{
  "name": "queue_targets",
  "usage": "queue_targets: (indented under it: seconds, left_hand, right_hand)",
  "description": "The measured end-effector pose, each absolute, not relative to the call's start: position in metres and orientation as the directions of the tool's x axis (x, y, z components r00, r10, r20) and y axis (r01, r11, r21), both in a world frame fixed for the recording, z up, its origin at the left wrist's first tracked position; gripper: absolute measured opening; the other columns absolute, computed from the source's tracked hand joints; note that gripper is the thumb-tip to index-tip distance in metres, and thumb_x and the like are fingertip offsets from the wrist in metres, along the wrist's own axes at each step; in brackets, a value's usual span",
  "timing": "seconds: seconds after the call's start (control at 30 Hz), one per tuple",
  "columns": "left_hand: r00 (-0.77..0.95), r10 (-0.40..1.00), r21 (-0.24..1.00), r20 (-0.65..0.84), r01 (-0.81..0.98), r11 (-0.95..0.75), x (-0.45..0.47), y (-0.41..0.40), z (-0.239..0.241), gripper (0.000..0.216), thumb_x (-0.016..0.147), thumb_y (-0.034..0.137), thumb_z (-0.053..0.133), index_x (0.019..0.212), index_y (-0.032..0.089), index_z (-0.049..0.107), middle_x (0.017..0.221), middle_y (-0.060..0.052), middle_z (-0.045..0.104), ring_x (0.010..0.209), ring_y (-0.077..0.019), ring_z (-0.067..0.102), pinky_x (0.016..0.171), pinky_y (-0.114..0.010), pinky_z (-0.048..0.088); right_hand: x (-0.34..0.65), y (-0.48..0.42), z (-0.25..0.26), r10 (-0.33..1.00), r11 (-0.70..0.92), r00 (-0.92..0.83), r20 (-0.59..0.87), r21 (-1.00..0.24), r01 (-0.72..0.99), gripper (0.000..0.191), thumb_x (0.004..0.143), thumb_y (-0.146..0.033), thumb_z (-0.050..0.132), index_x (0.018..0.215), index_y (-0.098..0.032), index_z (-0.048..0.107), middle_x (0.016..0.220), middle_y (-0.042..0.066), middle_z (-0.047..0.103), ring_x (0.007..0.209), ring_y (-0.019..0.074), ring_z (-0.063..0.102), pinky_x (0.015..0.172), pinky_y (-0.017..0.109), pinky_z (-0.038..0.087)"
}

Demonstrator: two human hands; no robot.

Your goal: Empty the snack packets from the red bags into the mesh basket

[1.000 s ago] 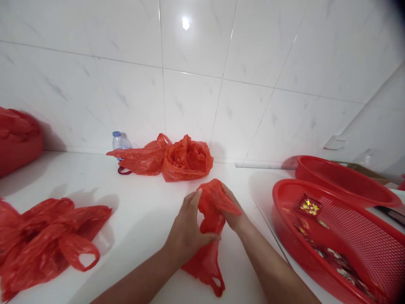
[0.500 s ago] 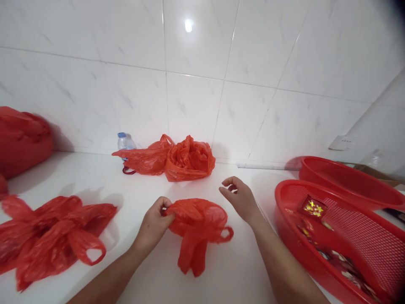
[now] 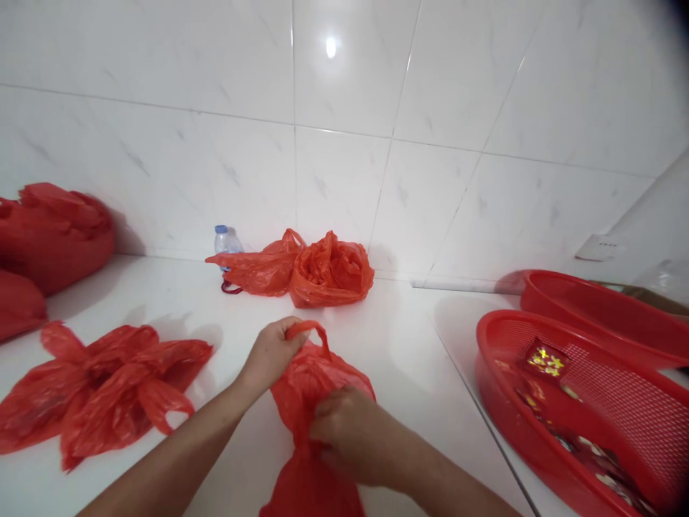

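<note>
A red plastic bag (image 3: 317,373) hangs between my two hands, its lower part (image 3: 309,488) spread towards me over the white table. My left hand (image 3: 274,352) is closed on one handle loop at the top of the bag. Lower down and to the right, my right hand (image 3: 347,431) is closed on the bag's side; its fingertips are partly hidden by the film and slightly blurred. Just behind, a crumpled roll of red bags (image 3: 331,276) lies near the wall. More loose red bags (image 3: 115,388) are heaped to the left of my left forearm.
On the right stands a red mesh basket (image 3: 487,334) with small wrapped packets in it, and a second red basin (image 3: 538,287) is behind it. A clear bottle (image 3: 223,240) with a blue cap is by the tiled wall. Full red bags (image 3: 64,244) sit far left.
My left hand has moved from the bag's edge to its handle. My right hand, earlier apart and empty, has come down onto the bag. The bag now stretches out towards me.
</note>
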State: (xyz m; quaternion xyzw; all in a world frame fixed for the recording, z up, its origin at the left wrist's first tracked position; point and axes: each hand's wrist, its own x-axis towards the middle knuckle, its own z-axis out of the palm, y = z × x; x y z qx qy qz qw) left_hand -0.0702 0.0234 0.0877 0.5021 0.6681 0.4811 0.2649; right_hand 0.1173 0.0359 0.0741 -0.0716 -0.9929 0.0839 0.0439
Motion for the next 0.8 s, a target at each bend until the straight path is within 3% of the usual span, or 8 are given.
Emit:
queue_targets:
  seconds: [0.13, 0.27, 0.37, 0.5, 0.6, 0.7, 0.77, 0.8]
  left_hand:
    - [-0.498, 0.858, 0.992, 0.125, 0.081, -0.097, -0.087, 0.028, 0.110, 0.013, 0.068, 0.028, 0.061, 0.073, 0.018, 0.056, 0.054, 0.006, 0.049, 0.045, -0.0081, 0.044, 0.046, -0.019, 0.035]
    - [-0.592, 0.801, 0.962, 0.083, -0.161, -0.218, -0.105, 0.016, 0.136, 0.018, 0.061, 0.021, 0.064, 0.076, 0.018, 0.054, 0.052, 0.008, 0.045, 0.041, -0.0059, 0.038, 0.043, -0.017, 0.031]
    - [-0.569, 0.819, 0.972, 0.073, -0.143, -0.186, -0.108, -0.003, 0.145, 0.019, 0.061, 0.018, 0.064, 0.078, 0.019, 0.055, 0.053, 0.007, 0.047, 0.044, -0.0053, 0.038, 0.045, -0.015, 0.031]
    - [-0.341, 0.940, 1.000, -0.014, -0.010, 0.012, -0.088, -0.028, 0.135, 0.019, 0.070, 0.026, 0.065, 0.086, 0.020, 0.057, 0.068, 0.003, 0.057, 0.059, -0.0094, 0.048, 0.056, -0.019, 0.039]
    - [-0.003, 0.998, 0.994, -0.061, 0.086, 0.061, -0.066, -0.043, 0.119, 0.023, 0.074, 0.034, 0.067, 0.089, 0.019, 0.058, 0.073, 0.003, 0.053, 0.064, -0.0092, 0.044, 0.058, -0.020, 0.035]
    - [0.326, 0.941, 0.995, -0.088, 0.069, 0.069, -0.050, -0.055, 0.108, 0.025, 0.077, 0.039, 0.065, 0.075, 0.016, 0.056, 0.065, 0.004, 0.045, 0.059, -0.0079, 0.036, 0.055, -0.020, 0.030]
    - [0.346, 0.937, 0.998, -0.047, -0.033, 0.062, -0.050, -0.061, 0.107, 0.028, 0.077, 0.042, 0.064, 0.070, 0.016, 0.056, 0.063, 0.002, 0.048, 0.059, -0.0084, 0.039, 0.055, -0.021, 0.033]
    - [0.260, 0.965, 0.993, -0.016, -0.111, 0.046, -0.053, -0.062, 0.107, 0.028, 0.076, 0.043, 0.065, 0.071, 0.016, 0.057, 0.064, 0.002, 0.050, 0.059, -0.0090, 0.042, 0.056, -0.022, 0.036]
  right_hand:
    - [0.115, 0.021, 0.077, 0.029, 0.997, -0.999, -0.017, -0.064, 0.030, 0.008, 0.070, -0.011, 0.058, 0.070, -0.017, 0.063, 0.071, 0.001, 0.066, 0.067, 0.0152, 0.057, 0.063, 0.027, 0.040]
    - [0.123, 0.039, 0.094, 0.312, 0.941, -0.923, -0.225, -0.063, 0.333, 0.007, 0.063, -0.009, 0.064, 0.060, -0.015, 0.063, 0.060, 0.003, 0.064, 0.055, 0.0158, 0.056, 0.052, 0.026, 0.037]
    - [0.133, 0.067, 0.105, 0.567, 0.804, -0.824, 0.010, -0.227, 0.550, 0.018, 0.074, -0.007, 0.052, 0.060, -0.015, 0.062, 0.062, 0.005, 0.064, 0.058, 0.0156, 0.056, 0.056, 0.026, 0.039]
    - [0.138, 0.094, 0.108, 0.807, 0.564, -0.512, 0.294, -0.638, 0.524, 0.031, 0.088, -0.019, 0.030, 0.089, -0.018, 0.061, 0.084, 0.005, 0.065, 0.075, 0.0166, 0.060, 0.066, 0.028, 0.045]
    - [0.132, 0.099, 0.102, 0.930, 0.295, -0.303, 0.209, -0.915, 0.274, 0.025, 0.080, -0.021, 0.039, 0.100, -0.019, 0.055, 0.082, 0.004, 0.062, 0.074, 0.0172, 0.060, 0.064, 0.029, 0.048]
    - [0.128, 0.099, 0.091, 0.947, 0.146, -0.312, 0.073, -0.966, 0.216, 0.034, 0.070, -0.018, 0.047, 0.103, -0.020, 0.051, 0.076, 0.002, 0.061, 0.065, 0.0161, 0.059, 0.057, 0.027, 0.048]
    - [0.130, 0.098, 0.085, 0.943, 0.162, -0.331, 0.041, -0.924, 0.347, 0.027, 0.068, -0.022, 0.052, 0.095, -0.021, 0.055, 0.072, 0.002, 0.062, 0.062, 0.0169, 0.059, 0.052, 0.027, 0.045]
    - [0.133, 0.098, 0.082, 0.945, 0.166, -0.326, 0.023, -0.893, 0.418, 0.022, 0.068, -0.025, 0.056, 0.090, -0.021, 0.057, 0.069, 0.002, 0.062, 0.059, 0.0174, 0.059, 0.049, 0.027, 0.044]
